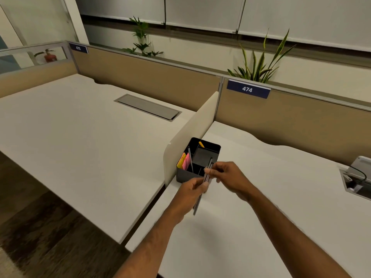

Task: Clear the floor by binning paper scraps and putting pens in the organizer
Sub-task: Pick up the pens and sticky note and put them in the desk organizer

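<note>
A black desk organizer (pixel 208 150) stands on the white desk (pixel 261 197) against the cream divider. One compartment holds pink and yellow sticky notes (pixel 184 161); a grey pen (pixel 190 158) stands beside them, and a yellow tip (pixel 201 144) shows at the back. My left hand (pixel 190 190) grips a bundle of dark pens (pixel 201 189) just in front of the organizer, tips pointing up toward it. My right hand (pixel 226 174) pinches the upper ends of the same pens at the organizer's front corner. No paper scraps or bin are in view.
The cream divider (pixel 192 129) separates this desk from the left desk (pixel 70 137), which has a grey cable flap (pixel 148 106). An open cable box (pixel 357 179) sits at the right edge. Tan partitions and plants stand behind. Dark wood floor (pixel 40 227) lies lower left.
</note>
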Available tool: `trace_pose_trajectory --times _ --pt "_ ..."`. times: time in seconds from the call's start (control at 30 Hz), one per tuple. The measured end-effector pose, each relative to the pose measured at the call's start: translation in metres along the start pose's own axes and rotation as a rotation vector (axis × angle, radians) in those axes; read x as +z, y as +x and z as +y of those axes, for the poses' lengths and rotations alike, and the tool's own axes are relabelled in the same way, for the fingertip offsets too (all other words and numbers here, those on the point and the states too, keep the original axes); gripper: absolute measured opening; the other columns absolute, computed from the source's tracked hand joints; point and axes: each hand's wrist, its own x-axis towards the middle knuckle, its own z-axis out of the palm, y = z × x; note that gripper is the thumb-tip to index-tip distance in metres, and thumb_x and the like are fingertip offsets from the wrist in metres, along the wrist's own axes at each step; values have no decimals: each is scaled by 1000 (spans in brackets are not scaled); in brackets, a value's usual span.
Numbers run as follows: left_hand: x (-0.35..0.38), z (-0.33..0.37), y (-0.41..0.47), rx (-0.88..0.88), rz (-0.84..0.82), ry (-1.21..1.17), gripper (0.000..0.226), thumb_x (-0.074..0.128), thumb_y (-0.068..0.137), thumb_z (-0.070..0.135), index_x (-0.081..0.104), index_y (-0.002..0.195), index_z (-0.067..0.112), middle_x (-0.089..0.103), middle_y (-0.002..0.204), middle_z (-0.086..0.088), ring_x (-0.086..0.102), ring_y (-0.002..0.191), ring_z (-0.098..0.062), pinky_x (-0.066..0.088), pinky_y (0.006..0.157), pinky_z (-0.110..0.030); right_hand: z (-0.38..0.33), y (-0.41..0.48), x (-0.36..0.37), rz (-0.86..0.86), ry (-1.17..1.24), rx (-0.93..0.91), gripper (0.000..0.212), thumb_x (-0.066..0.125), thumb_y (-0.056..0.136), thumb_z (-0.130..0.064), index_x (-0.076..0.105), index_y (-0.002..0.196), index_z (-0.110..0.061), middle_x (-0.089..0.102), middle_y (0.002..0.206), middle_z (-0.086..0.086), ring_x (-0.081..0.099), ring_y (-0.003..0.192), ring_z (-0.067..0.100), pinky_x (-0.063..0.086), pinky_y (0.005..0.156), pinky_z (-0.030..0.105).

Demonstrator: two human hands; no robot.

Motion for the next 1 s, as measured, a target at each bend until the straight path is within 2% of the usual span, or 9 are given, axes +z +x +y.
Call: trace_pose_trajectory --times 0.07,0.13,0.17,0.23,0.33,0.57,0.7,0.9,1.0 --pt "-10 -11 14 63 132 318 68 59 83 60 42 141 29 50 139 9 50 125 -11 46 94 -25 -3 10 -13 146 15 -28 25 66 87 -36 70 80 -12 71 80 12 65 75 18 52 68 32" --pt "-22 -27 29 132 228 800 91 51 81 71 19 152 25 22 160 -2 25 145 -22 34 114 -43 -5 22 -24 332 50 -30 24 67 86 -37 71 83 -14 71 80 11 65 76 21 54 72 38" --pt "-26 -34 36 156 230 1003 97 44 81 75 7 154 24 8 163 -5 11 150 -26 24 118 -48 -6 28 -26 406 80 -26 23 67 86 -37 71 85 -15 72 81 8 67 79 21 55 74 38" --pt "-32 -47 47 182 195 1219 102 35 80 80 -11 152 25 -10 164 -6 -5 151 -28 13 119 -52 -8 37 -24 492 125 -30 19 66 88 -35 72 92 -17 73 85 1 70 83 19 57 78 36" --pt "-34 -58 60 180 139 1311 101 35 81 80 -20 149 29 -16 163 -7 -12 150 -28 6 118 -54 -9 50 -12 518 124 -38 21 64 90 -31 71 97 -13 74 89 4 69 85 18 58 81 39" --pt "-39 -67 64 169 115 1325 100 43 82 74 -17 150 31 -19 162 -4 -13 150 -26 7 118 -55 8 65 11 484 8 -1 25 64 90 -29 70 102 -7 72 94 11 65 88 26 53 83 39" --pt "-39 -68 65 161 113 1320 102 45 81 74 -18 149 33 -19 162 -2 -13 150 -26 8 118 -56 22 72 27 413 -56 59 21 64 90 -28 69 97 -9 70 89 8 62 80 21 48 71 30" --pt "-41 -66 67 137 83 1333 101 46 81 73 -17 150 33 -18 163 -2 -11 150 -27 12 117 -57 33 80 39 362 -115 140 19 65 90 -28 67 98 -11 65 86 4 65 85 22 48 72 28" --pt "-42 -62 65 139 74 1340 97 43 84 73 -15 150 33 -15 163 -4 -10 151 -27 9 118 -56 34 76 36 370 -129 147 27 65 89 -29 65 109 -11 69 102 8 64 93 22 47 76 27"
